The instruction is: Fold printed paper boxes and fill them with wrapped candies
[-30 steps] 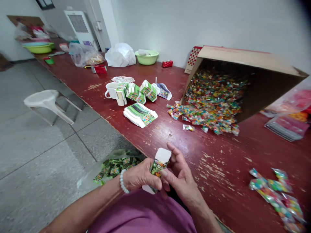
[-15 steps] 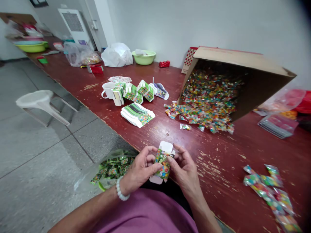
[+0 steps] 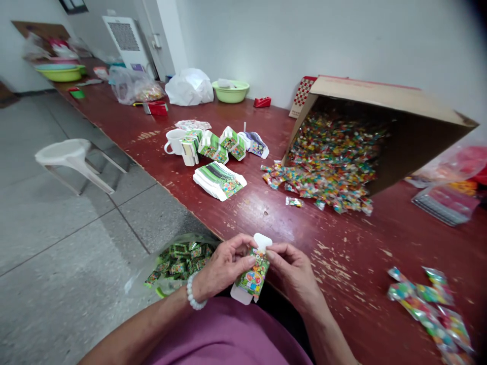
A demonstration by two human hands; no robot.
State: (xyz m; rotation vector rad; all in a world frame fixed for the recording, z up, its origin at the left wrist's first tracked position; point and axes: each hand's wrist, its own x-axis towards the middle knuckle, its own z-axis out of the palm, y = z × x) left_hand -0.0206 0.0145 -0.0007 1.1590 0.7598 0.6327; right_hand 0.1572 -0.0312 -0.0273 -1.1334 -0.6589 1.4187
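A small green printed carton (image 3: pixel 252 276) with white end flaps is held between both hands, close to my body at the table's front edge. My left hand (image 3: pixel 228 263), a beaded bracelet at its wrist, grips the carton's left side with thumb and fingers. At the top right corner, beside the upper white flap, the thumb and fingers of my right hand (image 3: pixel 291 266) pinch the carton. Beyond the hands lies a stack of flat green cartons (image 3: pixel 218 181). Below and left, an open plastic bag (image 3: pixel 180 266) holds many small green packs.
A tipped cardboard box (image 3: pixel 395 96) spills wrapped candies (image 3: pixel 327 177) onto the red table (image 3: pixel 342 284). Several candy packets (image 3: pixel 426 309) lie at right. Near a white mug (image 3: pixel 175 142) stand bundled green cartons (image 3: pixel 215 145). A white stool (image 3: pixel 64 154) is on the floor at left.
The carton has tilted, its lower end swinging left. My right hand's fingers have shifted to its top corner by the flap. The whole view has moved slightly.
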